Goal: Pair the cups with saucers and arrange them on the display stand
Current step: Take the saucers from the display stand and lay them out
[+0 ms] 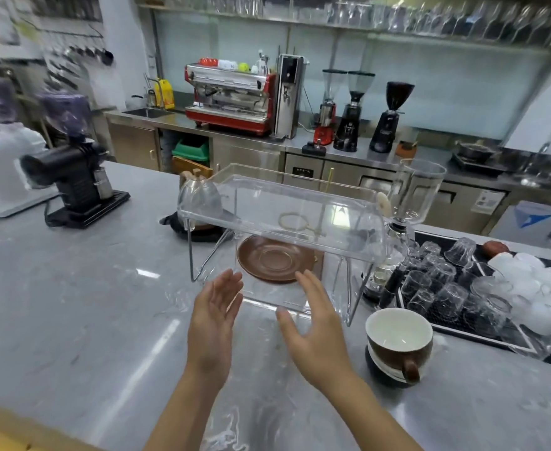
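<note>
Both hands hover empty over the grey surface (72, 320), left hand (213, 323) and right hand (313, 330) spread open, palms facing. Just beyond them, a brown saucer (272, 260) lies on the clear display stand's (283, 203) lower level. A brown cup (399, 341) sits to the right, on stacked saucers.

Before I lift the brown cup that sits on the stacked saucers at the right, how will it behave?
The brown cup looks glazed ceramic, so probably rigid, breakable and a little slippery. It stands upright and looks empty, so likely not heavy. It rests on stacked saucers, which may shift under it; its handle points toward you and offers a grip.
</note>
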Demonstrator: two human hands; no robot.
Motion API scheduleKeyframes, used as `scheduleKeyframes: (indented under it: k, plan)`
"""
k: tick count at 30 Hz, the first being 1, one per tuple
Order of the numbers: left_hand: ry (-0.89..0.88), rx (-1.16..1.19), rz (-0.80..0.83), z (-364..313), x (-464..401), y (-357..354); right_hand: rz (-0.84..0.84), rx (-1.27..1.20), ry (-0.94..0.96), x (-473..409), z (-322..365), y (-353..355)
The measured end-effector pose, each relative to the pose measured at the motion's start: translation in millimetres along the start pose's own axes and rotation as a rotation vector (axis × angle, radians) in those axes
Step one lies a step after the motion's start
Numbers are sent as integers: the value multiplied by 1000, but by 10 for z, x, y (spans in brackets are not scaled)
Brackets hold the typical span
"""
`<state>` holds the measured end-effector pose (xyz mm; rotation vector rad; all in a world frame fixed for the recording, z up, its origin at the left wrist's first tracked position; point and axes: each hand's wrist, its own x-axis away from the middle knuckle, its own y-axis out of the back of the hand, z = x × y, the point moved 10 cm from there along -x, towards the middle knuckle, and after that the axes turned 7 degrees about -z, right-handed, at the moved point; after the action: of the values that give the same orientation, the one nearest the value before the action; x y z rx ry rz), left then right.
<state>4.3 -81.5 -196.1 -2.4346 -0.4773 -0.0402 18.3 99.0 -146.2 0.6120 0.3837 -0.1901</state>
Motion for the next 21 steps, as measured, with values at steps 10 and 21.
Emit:
scheduleKeyframes:
  k: [10,21]
  plan:
    - [-54,-145,37,-148,-554,-402,-96,-35,-167,-640,-251,-132]
    - [-18,-322,63,-40,-984,-649,-136,-216,-390,-1009,-588,-332]
